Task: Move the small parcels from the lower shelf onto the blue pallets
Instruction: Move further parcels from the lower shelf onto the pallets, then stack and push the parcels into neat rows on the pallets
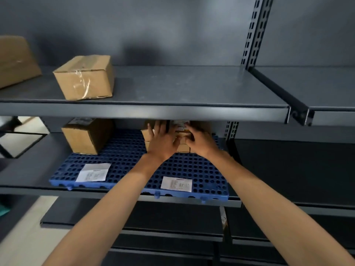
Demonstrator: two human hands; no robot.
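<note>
Hiding behind hands (pixel 180 141) — parcels (pixel 182 131)

Both arms fwd, left grip (pixel 163 143) & right grip (pixel 199 140) curled.

A perforated blue plastic pallet (pixel 134 169) lies on the middle grey metal shelf (pixel 28 169). At the pallet's back left stands a brown cardboard box (pixel 86 137). At its back right sits a stack of small brown cardboard parcels (pixel 181 139), partly hidden under the shelf above. The left hand (pixel 163 143) and right hand (pixel 201 141) rest against the stack's front, side by side. Two white paper slips lie flat near the pallet's front edge, one at left (pixel 93 172), one at right (pixel 176 183). On the upper grey metal shelf (pixel 182 87), a taped brown cardboard box (pixel 84 77) sits at left, with a larger brown cardboard box (pixel 15 60) further left at the frame edge.
</note>
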